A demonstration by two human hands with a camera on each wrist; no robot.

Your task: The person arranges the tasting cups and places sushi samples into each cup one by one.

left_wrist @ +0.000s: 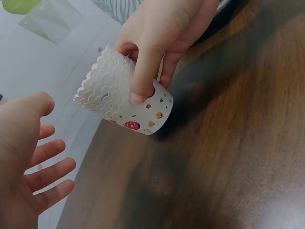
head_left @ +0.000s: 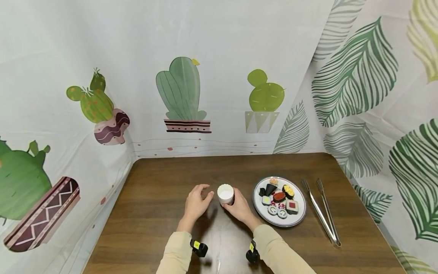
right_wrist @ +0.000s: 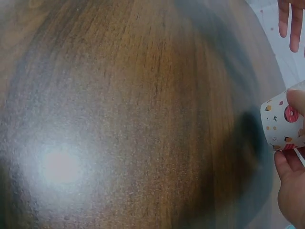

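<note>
1 stack of nested paper cups (left_wrist: 112, 98) (no. unclear), 1 plate (head_left: 298, 194) & 1 pr. tongs (head_left: 319, 214) are counted. Approx. 9 sushi pcs. (head_left: 279, 196) are borne by plate; white interior is shown by top cup (head_left: 225, 194). Stack, betw. hands & L of plate, is gripped by R hand (head_left: 241, 207), thumb & fingers curled round it; L hand (head_left: 196, 203) is held nearby, fingers spread, nothing gripped.
</note>
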